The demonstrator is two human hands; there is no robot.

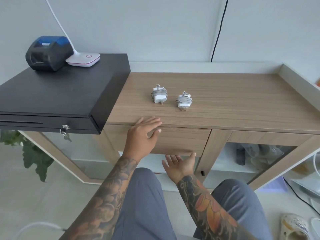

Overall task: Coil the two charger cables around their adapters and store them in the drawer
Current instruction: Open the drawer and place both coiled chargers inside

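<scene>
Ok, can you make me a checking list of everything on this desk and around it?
Surface: wooden desk, drawer closed.
Job's things: left charger and right charger, both coiled, apart on the desk.
Clutter: black cash drawer carrying receipt printer and white lamp base.
Hands: left hand open against drawer front; right hand open, palm up, under its lower edge.
Cables: black cable on wall.
Surroundings: plant, shoe.

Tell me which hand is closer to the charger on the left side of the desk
Left. The left hand lies open at the desk's front edge, just below the left charger. The right hand is lower, palm up under the drawer front, farther away.
</scene>
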